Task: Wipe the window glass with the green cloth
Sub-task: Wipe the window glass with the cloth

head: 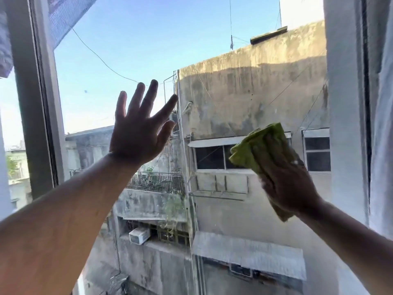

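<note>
Here: right hand [287, 184] grip clamped on green cloth [261, 150] against window glass [212, 50]; left hand [136, 137] splayed apart.

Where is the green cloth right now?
The green cloth is bunched in the right hand, against the window glass on the right side, near the curtain.
</note>
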Demonstrator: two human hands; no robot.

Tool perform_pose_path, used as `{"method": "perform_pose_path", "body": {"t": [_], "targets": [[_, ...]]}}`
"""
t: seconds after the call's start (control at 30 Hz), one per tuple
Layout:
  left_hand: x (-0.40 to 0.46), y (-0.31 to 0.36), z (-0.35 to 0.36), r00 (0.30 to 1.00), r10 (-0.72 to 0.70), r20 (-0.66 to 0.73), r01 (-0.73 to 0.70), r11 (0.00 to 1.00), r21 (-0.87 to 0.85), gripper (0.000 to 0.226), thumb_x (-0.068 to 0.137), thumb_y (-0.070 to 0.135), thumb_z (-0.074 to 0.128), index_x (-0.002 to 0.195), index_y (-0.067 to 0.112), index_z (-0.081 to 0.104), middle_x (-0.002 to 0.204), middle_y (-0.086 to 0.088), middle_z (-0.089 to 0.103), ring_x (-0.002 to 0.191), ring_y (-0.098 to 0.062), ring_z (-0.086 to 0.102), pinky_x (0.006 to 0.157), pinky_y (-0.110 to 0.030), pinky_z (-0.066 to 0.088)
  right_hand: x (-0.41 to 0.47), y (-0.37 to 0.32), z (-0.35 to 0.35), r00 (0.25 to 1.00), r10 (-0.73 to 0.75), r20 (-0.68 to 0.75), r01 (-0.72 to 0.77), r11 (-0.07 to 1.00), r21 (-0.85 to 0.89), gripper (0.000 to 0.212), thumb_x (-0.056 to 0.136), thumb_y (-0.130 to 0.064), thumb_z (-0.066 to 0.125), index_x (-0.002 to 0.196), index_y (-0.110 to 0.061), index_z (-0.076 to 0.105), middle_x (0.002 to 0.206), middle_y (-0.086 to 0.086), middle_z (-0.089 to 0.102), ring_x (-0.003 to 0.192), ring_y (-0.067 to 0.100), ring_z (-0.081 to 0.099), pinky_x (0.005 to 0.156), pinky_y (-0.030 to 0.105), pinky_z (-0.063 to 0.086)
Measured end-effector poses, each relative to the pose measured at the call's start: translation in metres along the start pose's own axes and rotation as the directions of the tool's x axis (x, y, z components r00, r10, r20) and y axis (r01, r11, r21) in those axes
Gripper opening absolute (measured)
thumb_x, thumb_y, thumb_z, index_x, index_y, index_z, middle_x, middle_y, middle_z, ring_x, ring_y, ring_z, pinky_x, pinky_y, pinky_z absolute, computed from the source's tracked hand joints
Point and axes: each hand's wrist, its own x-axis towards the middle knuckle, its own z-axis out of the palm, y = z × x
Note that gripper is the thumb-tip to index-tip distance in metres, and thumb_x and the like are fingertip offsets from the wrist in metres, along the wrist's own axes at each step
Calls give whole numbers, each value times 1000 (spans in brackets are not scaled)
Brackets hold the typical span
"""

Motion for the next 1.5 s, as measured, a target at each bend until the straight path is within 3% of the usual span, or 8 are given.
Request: {"method": "perform_pose_path", "body": {"t": [0.17,0.27,0.43,0.57,0.73,0.97,1.23,1.5], "targets": [[1,4,-10,997,-12,77,12,1000,0,60,105,52,18,159,28,23,168,-19,11,154,-42,12,121,-64,9,61,-26,-6,863,475,-171,-471,880,67,62,102,-33,33,159,-21,14,165,22,16,152,46,14,115,63,34],[9,28,-18,998,70,2,-70,997,-20,61,104,53,24,157,23,33,165,-17,25,151,-42,22,120,-64,11,35,-109,24,990,79,-117,-73,996,54,67,97,-28,42,159,-29,18,169,9,8,156,36,2,125,57,16],[41,66,-17,982,183,42,-182,983,-28,66,100,57,36,158,26,28,165,-20,23,151,-42,23,121,-59,12,-57,-108,34,871,-478,114,476,878,50,60,95,-38,53,152,-31,37,163,-1,32,153,26,25,124,47,24],[39,68,-3,984,174,29,-174,985,14,67,101,62,32,159,28,24,166,-21,19,152,-42,22,121,-59,14,-65,-6,13,1000,-17,11,17,1000,18,53,103,-32,37,153,-15,36,160,17,34,151,38,27,115,59,36],[42,70,6,983,178,-40,-176,983,41,66,102,61,26,159,28,23,165,-22,21,151,-43,24,120,-61,15,-25,1,9,857,492,-152,-487,870,72,61,103,-33,32,156,-10,13,162,29,18,153,44,8,121,60,24],[43,63,3,979,202,-17,-202,979,0,68,100,63,26,159,28,23,165,-22,21,151,-42,22,120,-60,15,-41,-80,32,895,-445,8,445,894,48,52,104,-34,41,155,-27,31,164,1,24,155,25,19,127,44,18],[42,71,0,985,169,-28,-169,986,5,67,100,60,19,159,27,22,166,-23,17,152,-43,19,120,-62,13,-58,-2,7,861,500,-94,-486,863,139,61,102,-31,33,154,-1,23,162,29,18,153,45,12,120,62,25],[40,68,-5,983,184,3,-183,983,-30,66,100,60,24,158,27,22,166,-22,18,152,-43,19,120,-61,13,-74,-91,35,924,-376,69,373,926,58,55,103,-34,42,156,-26,32,165,1,29,155,26,19,126,47,22]]}}
